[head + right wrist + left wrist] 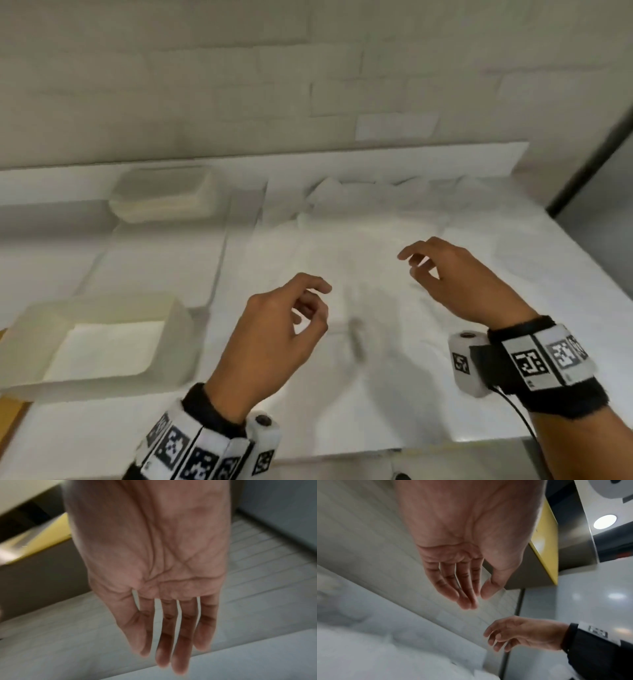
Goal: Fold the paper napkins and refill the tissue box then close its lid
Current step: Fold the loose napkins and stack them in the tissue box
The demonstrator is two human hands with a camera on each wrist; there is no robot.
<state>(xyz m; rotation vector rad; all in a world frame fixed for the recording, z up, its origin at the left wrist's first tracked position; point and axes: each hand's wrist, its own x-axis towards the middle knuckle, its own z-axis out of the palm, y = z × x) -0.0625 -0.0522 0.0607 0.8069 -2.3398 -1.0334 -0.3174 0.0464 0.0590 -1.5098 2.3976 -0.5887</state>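
White paper napkins lie spread and rumpled over the middle of the white table. A translucent open tissue box with a white bottom sits at the near left. Its translucent lid lies at the far left. My left hand hovers over the napkins at the centre with fingers loosely curled and nothing in them. My right hand hovers a little farther right, also relaxed and empty. The left wrist view shows my left hand with straight fingers and the right hand beyond. My right hand has straight, spread fingers.
A pale brick wall rises behind the table. The table's near edge runs below my wrists. A grey door frame stands at the right. A flat white sheet lies between the box and the lid.
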